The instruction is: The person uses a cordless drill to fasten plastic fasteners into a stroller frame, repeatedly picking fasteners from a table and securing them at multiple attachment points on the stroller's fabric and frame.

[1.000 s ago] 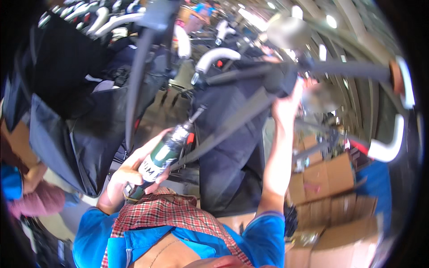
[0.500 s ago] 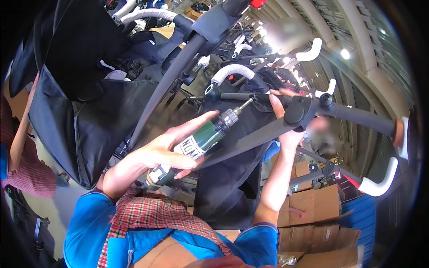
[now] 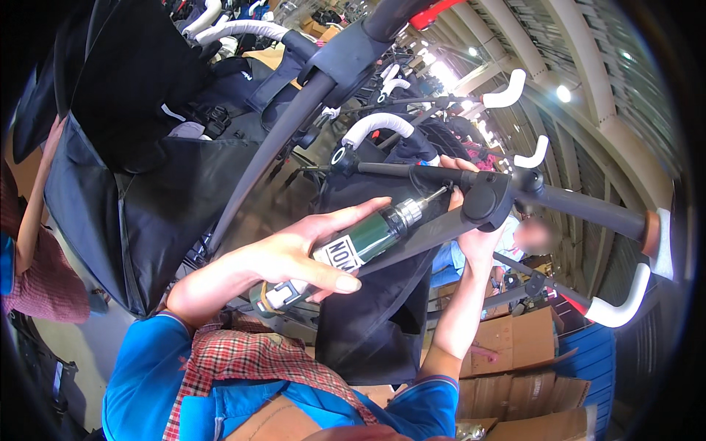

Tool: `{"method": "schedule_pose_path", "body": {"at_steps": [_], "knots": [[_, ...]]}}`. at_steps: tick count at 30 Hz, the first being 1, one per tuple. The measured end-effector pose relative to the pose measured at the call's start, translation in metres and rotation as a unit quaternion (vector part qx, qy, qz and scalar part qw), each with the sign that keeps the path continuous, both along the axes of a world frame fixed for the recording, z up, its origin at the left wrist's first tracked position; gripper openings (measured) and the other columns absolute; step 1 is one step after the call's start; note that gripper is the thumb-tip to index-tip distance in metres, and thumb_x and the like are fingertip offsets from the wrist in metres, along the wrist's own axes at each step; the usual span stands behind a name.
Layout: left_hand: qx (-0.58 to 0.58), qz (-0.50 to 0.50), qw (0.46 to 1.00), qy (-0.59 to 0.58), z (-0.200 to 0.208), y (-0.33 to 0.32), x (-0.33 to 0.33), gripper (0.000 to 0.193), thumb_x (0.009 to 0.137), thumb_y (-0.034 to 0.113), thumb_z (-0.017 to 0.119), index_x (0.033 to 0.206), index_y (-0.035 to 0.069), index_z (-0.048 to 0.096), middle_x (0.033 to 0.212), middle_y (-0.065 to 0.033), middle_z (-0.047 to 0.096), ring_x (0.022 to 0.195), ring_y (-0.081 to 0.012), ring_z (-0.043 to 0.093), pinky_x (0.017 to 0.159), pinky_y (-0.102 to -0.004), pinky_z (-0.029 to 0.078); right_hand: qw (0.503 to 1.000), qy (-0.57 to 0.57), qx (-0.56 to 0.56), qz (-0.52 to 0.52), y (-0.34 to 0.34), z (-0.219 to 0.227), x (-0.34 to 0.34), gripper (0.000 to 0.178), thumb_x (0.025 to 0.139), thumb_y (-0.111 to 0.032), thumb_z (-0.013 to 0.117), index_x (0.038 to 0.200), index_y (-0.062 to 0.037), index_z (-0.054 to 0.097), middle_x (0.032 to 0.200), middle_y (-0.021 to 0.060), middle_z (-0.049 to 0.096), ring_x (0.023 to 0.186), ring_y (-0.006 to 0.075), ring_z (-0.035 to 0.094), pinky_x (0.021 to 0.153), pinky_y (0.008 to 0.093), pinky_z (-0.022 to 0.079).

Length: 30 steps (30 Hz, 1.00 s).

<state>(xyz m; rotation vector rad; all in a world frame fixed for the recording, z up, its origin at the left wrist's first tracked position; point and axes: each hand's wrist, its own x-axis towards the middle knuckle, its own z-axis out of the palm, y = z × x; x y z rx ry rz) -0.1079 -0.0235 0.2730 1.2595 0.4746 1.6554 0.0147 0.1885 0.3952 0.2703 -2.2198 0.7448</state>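
In my left hand (image 3: 305, 253) is a green cordless screwdriver (image 3: 371, 237), tilted up to the right, fingers and thumb around its body. Its thin bit ends at a dark bar of a stroller frame (image 3: 434, 234), beside my right thumb; whether it touches a screw is too small to tell. My right hand (image 3: 476, 241) is closed around the frame by the round joint (image 3: 482, 208), its fingers partly hidden behind the bar. Black fabric (image 3: 379, 312) hangs below the bar. A white-wrapped curved handle (image 3: 379, 126) rises behind the driver.
A large black stroller canopy (image 3: 176, 173) fills the left, where another person's arm (image 3: 33, 206) shows. More white handles (image 3: 624, 305) stick out at right. Cardboard boxes (image 3: 515, 342) are stacked at lower right. Another person (image 3: 507, 242) stands beyond the frame.
My left hand has moved the screwdriver right and slightly down, bringing its bit close to my right thumb. My right hand stays on the frame. The person behind has come further into sight.
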Motion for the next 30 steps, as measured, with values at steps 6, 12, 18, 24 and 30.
{"method": "schedule_pose_path", "body": {"at_steps": [6, 12, 18, 24, 30], "knots": [[-0.02, -0.029, 0.998, -0.061, 0.009, -0.004, 0.019, 0.093, 0.081, 0.006, 0.067, 0.153, 0.013, 0.008, 0.08, -0.0069, 0.058, 0.053, -0.0126, 0.057, 0.047, -0.0262, 0.047, 1.0, 0.006, 0.019, -0.013, 0.001, -0.004, 0.003, 0.038, 0.085, 0.011, 0.051, 0.123, 0.0092, 0.052, 0.119, 0.0231, 0.061, 0.112, 0.0283, 0.06, 0.094, 0.0345, 0.047], [-0.01, -0.18, 0.961, -0.212, -0.004, 0.011, 0.024, 0.092, 0.08, 0.009, 0.066, 0.152, 0.017, 0.009, 0.082, -0.017, 0.055, 0.052, -0.0224, 0.06, 0.045, -0.0308, 0.049, 0.999, -0.002, 0.047, -0.015, -0.001, -0.005, 0.003, 0.036, 0.091, 0.003, 0.048, 0.126, 0.0074, 0.048, 0.12, 0.0223, 0.061, 0.111, 0.0249, 0.059, 0.097, 0.0342, 0.044], [0.048, -0.18, 0.96, -0.211, -0.02, 0.021, 0.018, 0.092, 0.083, 0.014, 0.065, 0.153, 0.025, 0.005, 0.087, -0.0188, 0.054, 0.052, -0.0228, 0.058, 0.047, -0.0312, 0.048, 0.997, -0.002, 0.046, -0.054, -0.002, -0.012, 0.003, 0.039, 0.086, 0.004, 0.056, 0.125, 0.0042, 0.053, 0.12, 0.0141, 0.064, 0.111, 0.0199, 0.059, 0.095, 0.0307, 0.044], [0.053, -0.085, 0.96, -0.261, -0.054, 0.018, 0.022, 0.072, 0.091, 0.033, 0.057, 0.148, 0.023, 0.014, 0.091, -0.0217, 0.054, 0.05, -0.0243, 0.056, 0.045, -0.0325, 0.048, 0.969, 0.147, 0.029, -0.197, 0.026, -0.043, 0.072, 0.034, 0.09, -0.003, 0.056, 0.123, 0.0047, 0.055, 0.113, 0.0151, 0.065, 0.092, 0.0173, 0.06, 0.09, 0.0329, 0.047], [0.047, 0.061, 0.955, -0.286, -0.094, -0.025, -0.04, 0.056, 0.094, 0.044, 0.049, 0.124, -0.001, 0.037, 0.085, -0.0184, 0.054, 0.045, -0.0169, 0.05, 0.037, -0.0272, 0.041, 0.766, 0.451, 0.004, -0.459, 0.082, -0.107, 0.136, 0.021, 0.095, -0.013, 0.05, 0.101, 0.0035, 0.061, 0.069, 0.0056, 0.054, 0.067, 0.0138, 0.051, 0.068, 0.0283, 0.044]]}}
